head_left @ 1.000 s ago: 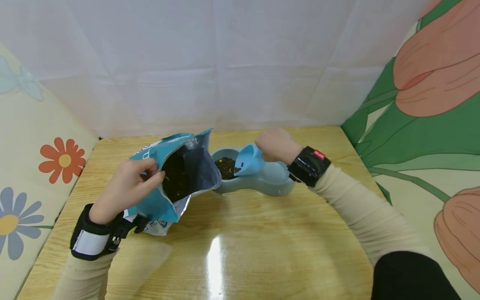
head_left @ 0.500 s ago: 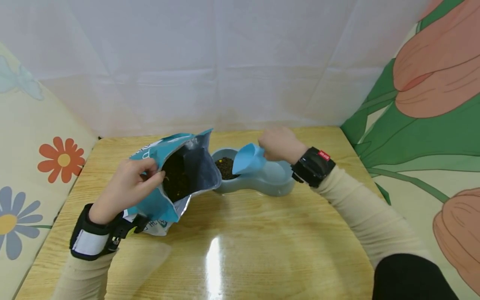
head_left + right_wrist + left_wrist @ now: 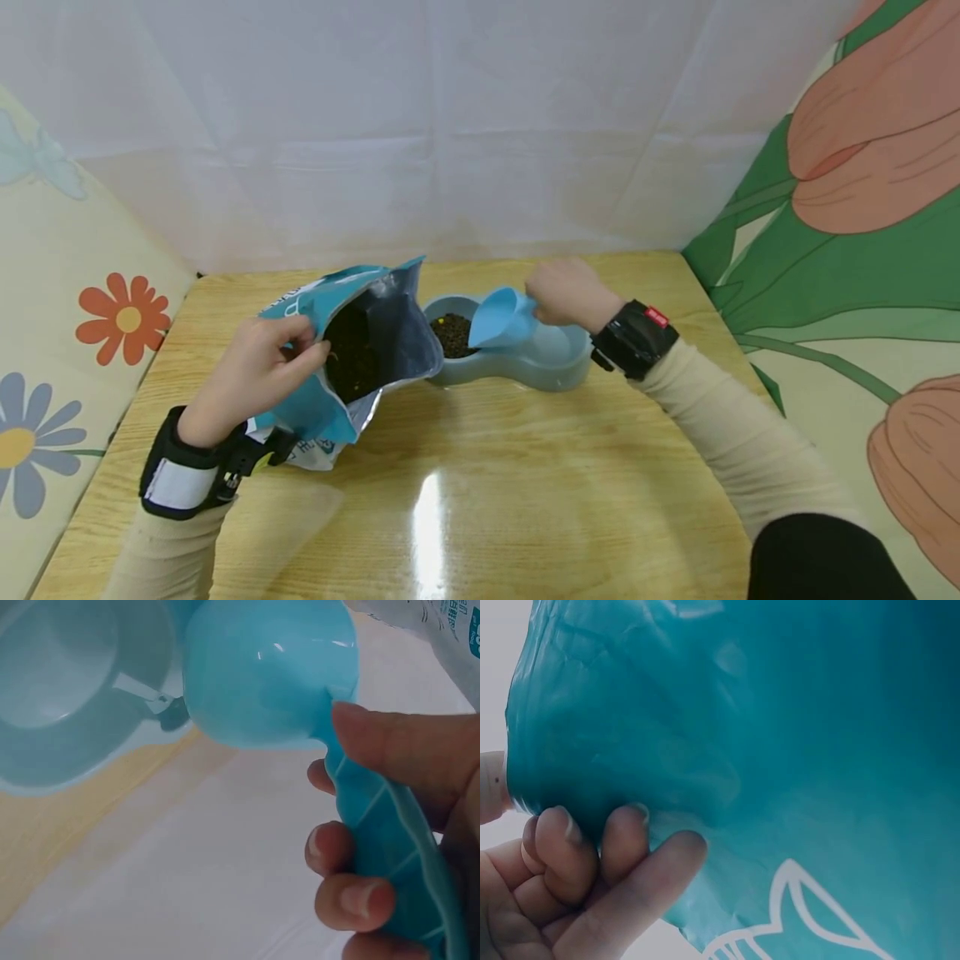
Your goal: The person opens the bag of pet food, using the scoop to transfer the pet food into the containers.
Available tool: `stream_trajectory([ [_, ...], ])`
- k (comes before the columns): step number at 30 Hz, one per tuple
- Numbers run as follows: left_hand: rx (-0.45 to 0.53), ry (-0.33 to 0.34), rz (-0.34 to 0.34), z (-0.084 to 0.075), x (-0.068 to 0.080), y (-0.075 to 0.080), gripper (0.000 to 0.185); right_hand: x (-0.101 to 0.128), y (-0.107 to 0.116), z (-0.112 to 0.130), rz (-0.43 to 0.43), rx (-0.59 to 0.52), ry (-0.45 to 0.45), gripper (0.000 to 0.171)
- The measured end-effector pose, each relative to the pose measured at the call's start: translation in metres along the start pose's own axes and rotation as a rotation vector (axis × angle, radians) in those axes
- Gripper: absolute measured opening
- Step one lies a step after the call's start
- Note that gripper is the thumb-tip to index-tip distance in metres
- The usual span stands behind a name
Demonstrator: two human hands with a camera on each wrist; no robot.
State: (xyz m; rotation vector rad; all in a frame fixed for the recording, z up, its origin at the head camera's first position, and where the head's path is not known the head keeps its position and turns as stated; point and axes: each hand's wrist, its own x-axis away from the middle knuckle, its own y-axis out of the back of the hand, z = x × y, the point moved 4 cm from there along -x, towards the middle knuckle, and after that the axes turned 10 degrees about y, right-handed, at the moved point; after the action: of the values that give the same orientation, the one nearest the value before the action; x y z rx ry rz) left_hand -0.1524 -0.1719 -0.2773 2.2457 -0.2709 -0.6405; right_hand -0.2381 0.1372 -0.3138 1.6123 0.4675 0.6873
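My left hand (image 3: 262,367) pinches the rim of a teal pet food bag (image 3: 300,417) between thumb and fingers. The bag leans with its silvery mouth toward the right, and dark kibble (image 3: 352,358) lies inside. In the left wrist view the fingertips (image 3: 626,840) press against the bag's teal side. My right hand (image 3: 566,292) grips the ribbed handle of a blue scoop (image 3: 501,318), fingers curled round it in the right wrist view. Tilted, the scoop hangs over a grey-blue double bowl (image 3: 517,367). Brown kibble (image 3: 452,335) fills part of the bowl's left compartment; the scoop hides some of it.
A wooden table (image 3: 510,483) bears the bag and bowl. Behind it hangs a white cloth (image 3: 435,167). Painted flower panels stand at the left (image 3: 112,225) and right (image 3: 847,275).
Kibble was spilling from the scoop's lip into the left compartment a second ago; now none is seen falling. My right hand has shifted slightly right. The left hand and bag have stayed still.
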Motion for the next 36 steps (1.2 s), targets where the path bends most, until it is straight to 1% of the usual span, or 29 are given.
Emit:
stream_trajectory([
  [7,0.007,0.007,-0.001,-0.001,0.000,0.001,0.027,0.005,-0.013,-0.005,-0.030,-0.046,-0.002,0.036],
  [12,-0.003,0.020,0.001,0.000,0.000,0.001,0.026,0.011,-0.019,-0.006,-0.085,-0.047,0.023,0.035],
  [16,-0.008,0.025,0.003,0.001,0.000,0.001,0.026,0.017,-0.023,-0.008,-0.113,-0.041,0.030,0.026],
  [19,-0.003,0.022,-0.001,0.001,0.001,0.002,0.026,0.023,-0.026,-0.009,-0.122,-0.063,0.025,0.020],
  [21,0.000,0.018,-0.004,0.001,0.001,0.003,0.026,0.027,-0.028,-0.009,-0.137,-0.071,0.022,0.018],
  [24,0.001,0.019,-0.005,0.002,0.001,0.004,0.025,0.034,-0.031,-0.008,-0.172,-0.069,0.025,0.019],
  [28,-0.003,0.020,-0.004,0.002,0.001,0.004,0.025,0.044,-0.035,-0.005,-0.229,-0.037,0.029,0.022],
  [32,-0.002,0.021,-0.003,0.003,0.002,0.005,0.025,0.052,-0.040,-0.002,-0.247,-0.064,0.009,0.021],
  [36,0.001,0.029,0.000,0.003,0.002,0.005,0.024,0.058,-0.046,-0.001,-0.267,-0.095,-0.005,0.025],
])
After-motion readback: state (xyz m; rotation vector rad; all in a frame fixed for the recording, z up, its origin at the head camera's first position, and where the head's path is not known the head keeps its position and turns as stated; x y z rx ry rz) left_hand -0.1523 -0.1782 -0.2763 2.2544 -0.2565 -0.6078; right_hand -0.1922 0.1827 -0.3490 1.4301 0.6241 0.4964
